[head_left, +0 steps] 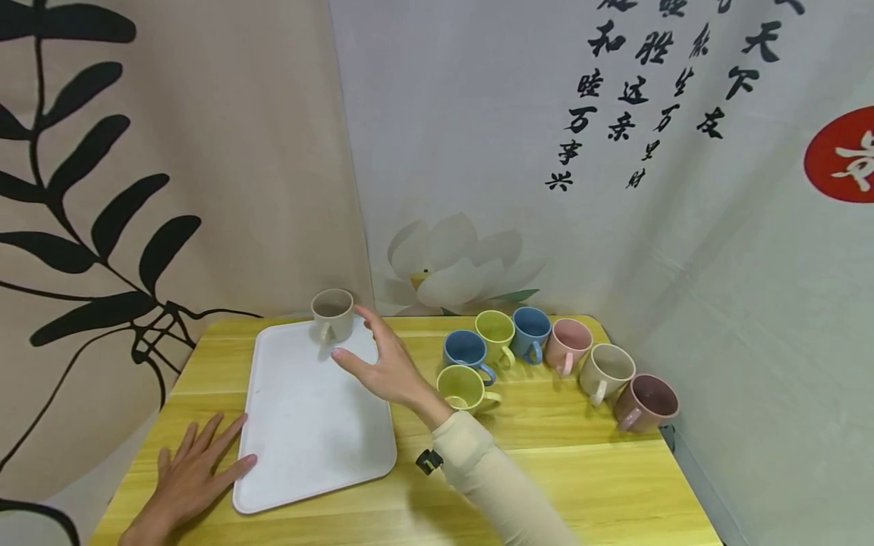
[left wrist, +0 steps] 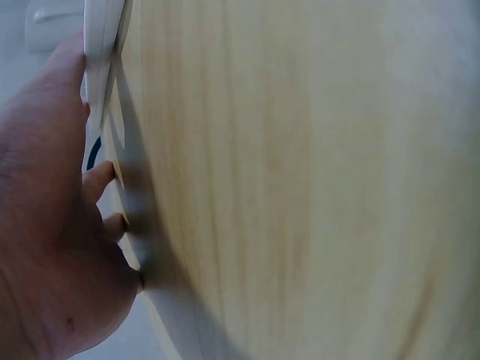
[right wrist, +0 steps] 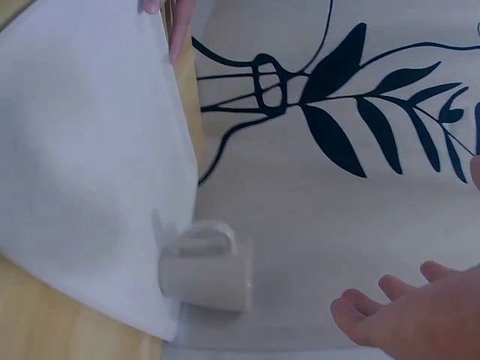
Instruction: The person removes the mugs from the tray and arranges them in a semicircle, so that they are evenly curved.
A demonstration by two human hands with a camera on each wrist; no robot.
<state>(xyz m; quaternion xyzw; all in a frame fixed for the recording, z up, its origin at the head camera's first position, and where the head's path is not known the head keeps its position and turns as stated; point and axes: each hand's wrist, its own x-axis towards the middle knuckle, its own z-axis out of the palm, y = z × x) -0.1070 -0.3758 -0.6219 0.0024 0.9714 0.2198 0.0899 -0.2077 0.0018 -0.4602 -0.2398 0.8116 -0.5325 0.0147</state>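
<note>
A light grey mug (head_left: 334,315) stands upright at the far end of the white tray (head_left: 317,425), its handle facing the near side. My right hand (head_left: 389,365) is just right of the mug, thumb and fingers spread, with nothing held. A gap shows between those fingers and the mug (right wrist: 206,268) in the right wrist view. Flat on the table at the tray's left side lies my left hand (head_left: 198,474), fingers spread, with the thumb and a fingertip at the tray's edge.
Right of the tray, several mugs stand on the wooden table (head_left: 567,485): a yellow-green mug (head_left: 460,388) and a blue mug (head_left: 464,349) nearest, then a curved row ending at a mauve mug (head_left: 647,403). A printed curtain (head_left: 464,152) hangs behind the table's far edge.
</note>
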